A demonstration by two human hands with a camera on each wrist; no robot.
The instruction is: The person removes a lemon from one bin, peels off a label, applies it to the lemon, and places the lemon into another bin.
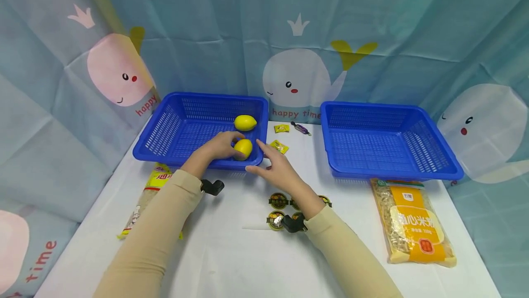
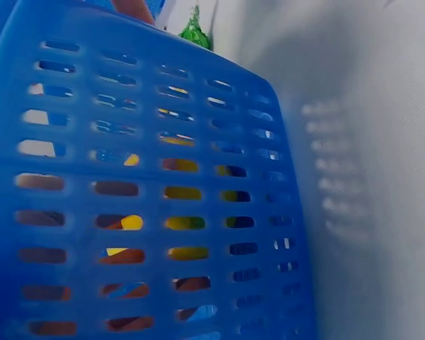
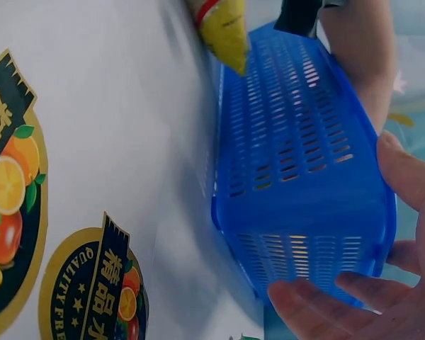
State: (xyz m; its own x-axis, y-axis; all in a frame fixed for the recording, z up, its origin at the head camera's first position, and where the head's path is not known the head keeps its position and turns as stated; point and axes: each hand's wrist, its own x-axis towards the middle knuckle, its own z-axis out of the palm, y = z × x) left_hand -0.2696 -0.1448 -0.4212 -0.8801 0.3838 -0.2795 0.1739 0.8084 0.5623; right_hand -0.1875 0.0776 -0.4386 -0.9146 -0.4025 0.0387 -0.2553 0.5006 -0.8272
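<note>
In the head view my left hand (image 1: pixel 223 145) reaches into the left blue basket (image 1: pixel 153 152) and curls its thumb and fingers around a yellow lemon (image 1: pixel 244 148). A second lemon (image 1: pixel 245 122) lies behind it in the same basket. My right hand (image 1: pixel 276 165) is at that basket's front right corner, thumb and fingers spread apart. The right wrist view has the right hand's fingers (image 3: pixel 319 304) alongside the short basket wall and its thumb near the rim. Through the slots of the basket wall (image 2: pixel 145 170), the left wrist view gives glimpses of yellow and of fingers.
Another blue basket (image 1: pixel 368 151) stands on the right, a bag of rice noodles (image 1: pixel 415 222) before it. A yellow bag (image 1: pixel 144 199) lies partly beneath my left forearm. Wrapped yellow candies (image 1: pixel 279 146) and a purple candy (image 1: pixel 301 128) lie between the baskets. Round fruit stickers (image 1: pixel 275 220) lie by my right wrist.
</note>
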